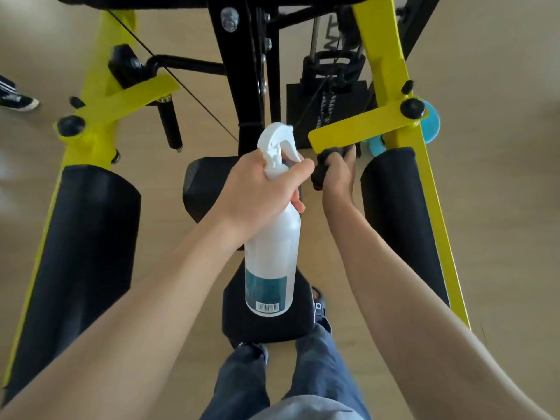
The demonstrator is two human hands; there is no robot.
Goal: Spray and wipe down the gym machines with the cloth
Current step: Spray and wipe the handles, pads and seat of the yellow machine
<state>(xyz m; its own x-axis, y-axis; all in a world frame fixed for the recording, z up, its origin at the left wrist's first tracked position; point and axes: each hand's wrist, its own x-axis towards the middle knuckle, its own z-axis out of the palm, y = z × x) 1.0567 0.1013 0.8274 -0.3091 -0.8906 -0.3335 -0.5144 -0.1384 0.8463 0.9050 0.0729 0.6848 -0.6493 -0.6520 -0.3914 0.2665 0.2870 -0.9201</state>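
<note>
My left hand [260,189] grips the neck of a white spray bottle [272,253] with a teal label, held upright over the machine's black seat [200,189]. My right hand [338,174] holds a dark cloth [325,165] bunched in its fingers and presses it against the end of a flat yellow arm [357,128] of the gym machine. The cloth is mostly hidden by the fingers. The yellow and black frame spreads to both sides.
Black padded rollers stand at left [81,253] and right [403,213] on yellow bars. A black weight stack [330,107] and centre post [248,71] are ahead. Another person's shoe [18,100] is at the far left. My legs stand by a black pad [266,322].
</note>
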